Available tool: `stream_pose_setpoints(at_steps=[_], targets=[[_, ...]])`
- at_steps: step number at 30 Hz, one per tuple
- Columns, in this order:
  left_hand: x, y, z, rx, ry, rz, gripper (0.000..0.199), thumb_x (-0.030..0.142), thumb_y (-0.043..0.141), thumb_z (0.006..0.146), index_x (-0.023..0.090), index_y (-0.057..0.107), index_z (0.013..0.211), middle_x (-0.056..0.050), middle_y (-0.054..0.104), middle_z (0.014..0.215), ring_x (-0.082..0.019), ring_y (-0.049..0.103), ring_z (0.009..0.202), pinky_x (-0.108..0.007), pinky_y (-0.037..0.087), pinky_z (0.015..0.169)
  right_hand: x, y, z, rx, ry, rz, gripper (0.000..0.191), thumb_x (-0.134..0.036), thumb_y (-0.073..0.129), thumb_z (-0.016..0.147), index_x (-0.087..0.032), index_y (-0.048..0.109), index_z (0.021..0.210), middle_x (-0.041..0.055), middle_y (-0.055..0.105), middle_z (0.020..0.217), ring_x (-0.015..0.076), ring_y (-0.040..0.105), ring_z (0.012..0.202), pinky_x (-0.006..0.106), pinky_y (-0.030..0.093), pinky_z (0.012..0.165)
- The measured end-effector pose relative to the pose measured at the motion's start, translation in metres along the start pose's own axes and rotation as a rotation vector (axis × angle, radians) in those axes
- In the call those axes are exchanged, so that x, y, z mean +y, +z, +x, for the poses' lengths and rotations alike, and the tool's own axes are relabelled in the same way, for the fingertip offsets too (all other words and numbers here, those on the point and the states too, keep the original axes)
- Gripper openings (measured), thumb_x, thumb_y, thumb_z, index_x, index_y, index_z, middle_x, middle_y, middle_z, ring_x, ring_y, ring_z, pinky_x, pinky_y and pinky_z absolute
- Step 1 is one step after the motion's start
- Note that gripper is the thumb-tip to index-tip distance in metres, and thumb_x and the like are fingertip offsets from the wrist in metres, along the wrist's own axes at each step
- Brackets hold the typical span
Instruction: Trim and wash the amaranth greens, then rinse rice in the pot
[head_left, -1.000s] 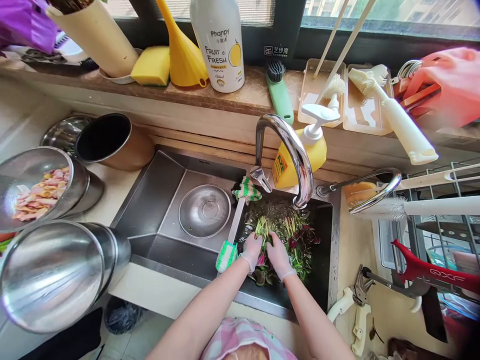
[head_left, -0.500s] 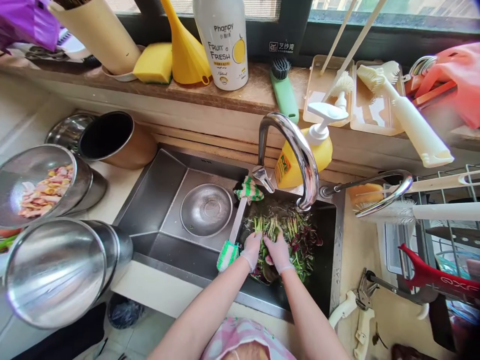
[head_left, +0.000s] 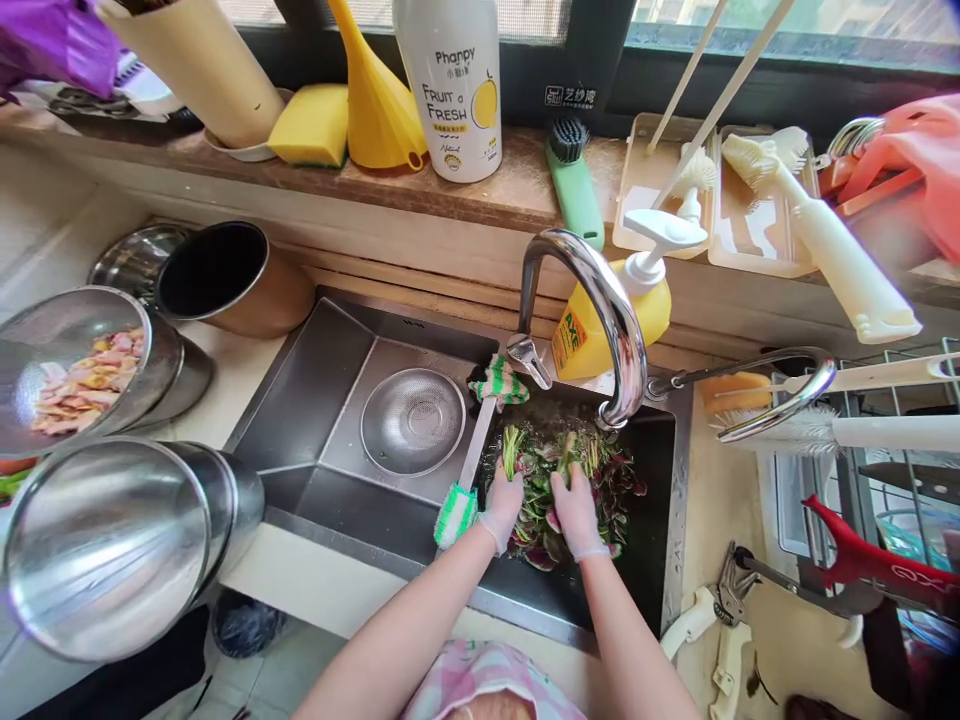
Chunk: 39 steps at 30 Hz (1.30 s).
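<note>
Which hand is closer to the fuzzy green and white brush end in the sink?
Left. The left hand is just beside the green-and-white brush head. The right hand is farther away, on the other side of the left hand, among the leafy greens.

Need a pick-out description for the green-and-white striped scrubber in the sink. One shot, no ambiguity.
In the steel sink, find the chrome faucet at the back. Just left of it, a white-handled scrubber lies slanted beside the leafy greens. It is the only item there with green-and-white striped tufts at both ends, the lower one next to the gloved left hand.
</note>
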<state>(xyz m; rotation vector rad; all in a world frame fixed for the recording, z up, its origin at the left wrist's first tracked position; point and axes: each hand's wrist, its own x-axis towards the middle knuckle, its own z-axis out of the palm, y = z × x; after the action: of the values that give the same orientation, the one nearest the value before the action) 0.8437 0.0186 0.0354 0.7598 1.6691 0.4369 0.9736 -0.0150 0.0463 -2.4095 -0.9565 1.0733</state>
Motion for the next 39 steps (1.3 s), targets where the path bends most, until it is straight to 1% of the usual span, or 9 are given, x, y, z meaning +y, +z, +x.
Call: stream_pose_setpoints(at_steps=[5,9,13,16,18,21,27,34,39], targets=[[-0.001,-0.008,0.0,0.035,0.003,0.142,0.051,0.015,0.057,0.082,0.012,0.053,0.133,-0.019,0.062,0.129,-0.029,0.056,0.123,-0.038,0.034,0.109,-0.005,-0.015,-0.009,0.047,-0.008,-0.21,0.061,-0.023,0.041,0.087,-0.015,0.036,0.148,0.0176,0.055,0.132,0.0294,0.056,0.117,0.04,0.043,0.097],[-0.006,-0.009,0.001,0.073,0.032,0.084,0.042,0.025,0.054,0.087,0.014,0.057,0.128,-0.014,0.054,0.141,-0.022,0.043,0.136,-0.028,0.028,0.113,-0.007,-0.008,-0.027,0.092,-0.223,-0.502,0.062,-0.033,0.055,0.085,-0.023,0.042,0.145,0.0153,0.036,0.152,0.0398,0.031,0.137,0.054,0.03,0.106],[-0.01,-0.01,0.001,0.044,0.029,0.055,0.028,0.021,0.055,0.084,0.015,0.066,0.109,-0.014,0.067,0.121,-0.025,0.059,0.117,-0.033,0.038,0.105,0.003,0.001,-0.032,-0.103,-0.294,-0.691,0.055,-0.024,0.06,0.081,-0.027,0.054,0.136,0.0062,0.023,0.159,0.0411,0.017,0.143,0.062,0.022,0.108],[-0.013,-0.013,-0.003,0.028,0.044,0.03,0.03,0.014,0.056,0.08,0.015,0.064,0.11,-0.013,0.069,0.116,-0.022,0.063,0.107,-0.031,0.042,0.1,0.006,-0.003,-0.031,0.028,-0.243,-0.709,0.045,-0.023,0.053,0.086,-0.022,0.059,0.131,0.01,0.032,0.156,0.0391,0.022,0.141,0.058,0.023,0.108],[-0.017,-0.012,-0.009,0.009,0.044,0.015,0.037,0.009,0.058,0.076,0.014,0.063,0.112,-0.013,0.069,0.117,-0.022,0.063,0.108,-0.03,0.041,0.1,-0.001,-0.003,-0.034,0.104,-0.279,-0.642,0.041,-0.029,0.048,0.09,-0.019,0.061,0.128,0.0137,0.045,0.147,0.0373,0.029,0.139,0.054,0.024,0.109],[-0.024,-0.008,-0.018,-0.032,0.024,-0.008,0.042,0.007,0.063,0.07,0.014,0.065,0.111,-0.014,0.069,0.117,-0.025,0.062,0.11,-0.032,0.039,0.102,-0.012,0.005,-0.035,-0.007,-0.282,-0.467,0.05,-0.035,0.046,0.091,-0.014,0.052,0.136,0.0163,0.057,0.132,0.0296,0.05,0.125,0.039,0.038,0.102],[-0.019,-0.007,-0.005,0.008,0.001,-0.106,0.042,0.029,0.063,0.077,0.015,0.062,0.117,-0.016,0.059,0.135,-0.027,0.05,0.128,-0.032,0.033,0.108,-0.018,0.027,-0.013,-0.059,0.059,-0.266,0.072,-0.041,0.05,0.087,-0.008,0.03,0.148,0.0234,0.056,0.131,0.0313,0.059,0.115,0.039,0.046,0.09],[-0.009,-0.012,-0.016,-0.197,0.022,-0.347,0.047,0.052,0.068,0.07,0.014,0.068,0.098,-0.015,0.072,0.103,-0.027,0.066,0.1,-0.037,0.048,0.09,-0.005,0.013,-0.027,-0.241,-0.043,0.325,0.058,-0.037,0.063,0.076,-0.019,0.055,0.13,0.0109,0.064,0.126,0.0259,0.06,0.115,0.037,0.043,0.1],[-0.009,-0.013,-0.021,-0.263,-0.045,-0.417,0.046,0.051,0.072,0.07,0.017,0.067,0.1,-0.011,0.074,0.095,-0.025,0.068,0.09,-0.037,0.051,0.083,0.007,0.017,-0.029,-0.225,0.03,0.629,0.059,-0.047,0.066,0.071,-0.022,0.059,0.123,0.0071,0.072,0.105,0.0234,0.065,0.096,0.035,0.05,0.085]])
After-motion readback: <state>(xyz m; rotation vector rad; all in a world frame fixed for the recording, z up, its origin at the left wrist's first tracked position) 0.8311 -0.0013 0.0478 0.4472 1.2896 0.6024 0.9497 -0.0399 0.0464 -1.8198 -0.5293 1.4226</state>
